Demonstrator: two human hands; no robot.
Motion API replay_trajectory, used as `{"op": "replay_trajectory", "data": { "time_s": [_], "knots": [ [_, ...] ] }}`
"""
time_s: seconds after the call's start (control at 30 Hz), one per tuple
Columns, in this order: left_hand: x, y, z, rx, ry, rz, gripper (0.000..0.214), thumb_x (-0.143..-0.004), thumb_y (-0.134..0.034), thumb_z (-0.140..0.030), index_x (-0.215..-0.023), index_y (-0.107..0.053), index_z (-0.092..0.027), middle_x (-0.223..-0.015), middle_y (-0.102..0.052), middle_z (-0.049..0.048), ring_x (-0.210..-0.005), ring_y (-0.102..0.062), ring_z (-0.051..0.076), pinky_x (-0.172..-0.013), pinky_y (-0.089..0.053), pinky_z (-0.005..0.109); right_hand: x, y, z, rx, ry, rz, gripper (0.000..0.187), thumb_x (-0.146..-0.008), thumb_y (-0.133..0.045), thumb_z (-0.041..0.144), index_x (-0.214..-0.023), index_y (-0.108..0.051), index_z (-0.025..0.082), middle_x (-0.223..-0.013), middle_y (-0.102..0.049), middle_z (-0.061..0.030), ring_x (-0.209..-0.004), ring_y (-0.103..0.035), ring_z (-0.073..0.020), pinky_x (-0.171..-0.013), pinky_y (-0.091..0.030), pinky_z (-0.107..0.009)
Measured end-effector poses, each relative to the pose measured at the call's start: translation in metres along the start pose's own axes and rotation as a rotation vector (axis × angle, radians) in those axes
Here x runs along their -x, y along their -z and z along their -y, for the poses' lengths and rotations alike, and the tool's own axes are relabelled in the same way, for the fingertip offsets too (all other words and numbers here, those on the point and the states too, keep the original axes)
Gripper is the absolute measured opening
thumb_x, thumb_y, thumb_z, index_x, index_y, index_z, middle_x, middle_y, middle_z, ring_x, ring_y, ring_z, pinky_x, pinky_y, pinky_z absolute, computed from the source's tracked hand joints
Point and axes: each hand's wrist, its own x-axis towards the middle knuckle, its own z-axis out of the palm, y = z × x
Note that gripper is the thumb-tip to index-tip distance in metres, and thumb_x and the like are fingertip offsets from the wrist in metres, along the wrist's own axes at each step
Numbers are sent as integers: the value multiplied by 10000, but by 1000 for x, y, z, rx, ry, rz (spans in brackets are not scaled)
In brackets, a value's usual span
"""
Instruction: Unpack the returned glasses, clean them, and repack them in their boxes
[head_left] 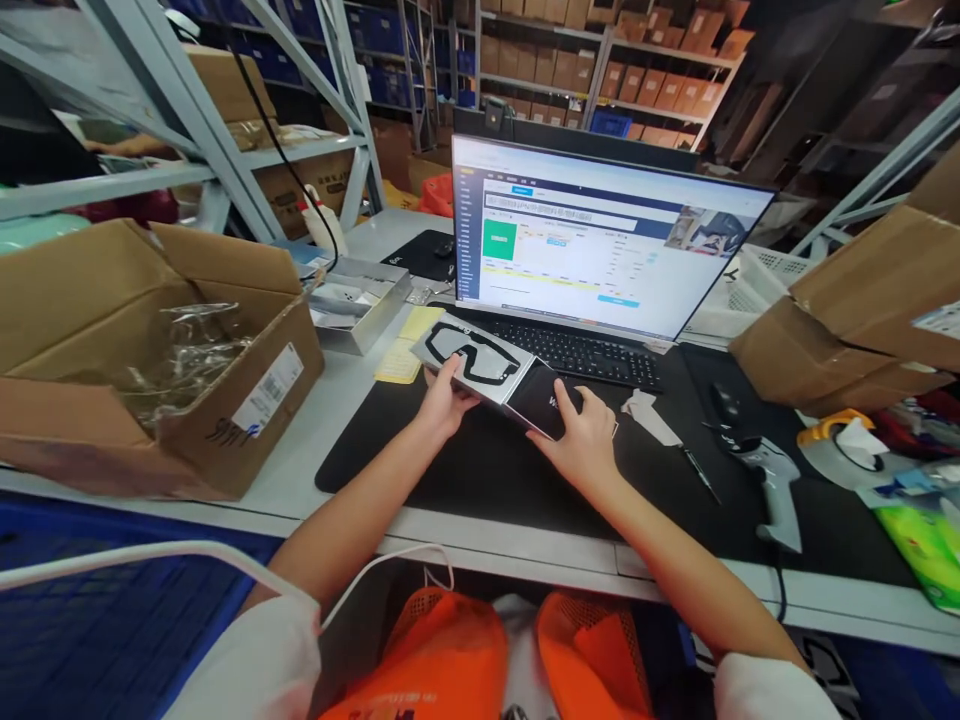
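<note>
Between my two hands is a slim box [480,366], tilted above the black desk mat [480,480]. Its light grey end carries a black outline like goggles, and its other end is black with partly hidden white lettering. My left hand [447,400] grips the grey end with the thumb on top. Around the black end, my right hand [581,425] is closed, thumb on its upper face. Just beyond the box lies a black keyboard [570,350]. Yellow paper slips [401,350] are by its left end.
A monitor [592,250] stands behind the keyboard. An open carton [247,390] with clear plastic wrapping fills the left side. On the right are a handheld scanner [776,485], a pen [701,472], a tape roll [840,450] and stacked cartons [847,300].
</note>
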Motion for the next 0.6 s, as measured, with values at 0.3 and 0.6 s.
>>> {"op": "replay_trajectory", "data": {
  "time_s": [0.3,0.6],
  "knots": [
    [-5,16,-23,-24,-149,-138,959,-781,-747,-369,-1515,-149,-523,-1330,-623,15,-890,-694,168,-757,-591,335,-12,-7,15,66,61,146,803,-841,-708,540,-1537,-437,244,-1427,-460,-236,-1290,-437,-419,-1018,-350,-550],
    [12,-1,10,-20,-75,-79,1082,-826,-748,-402,-1544,52,-531,-1382,-612,26,-920,-697,160,-759,-593,324,-16,-10,17,11,29,154,895,-867,-649,586,-1570,-340,126,-1442,-464,-266,-1321,-431,-419,-1088,-302,-590]
  ]
}}
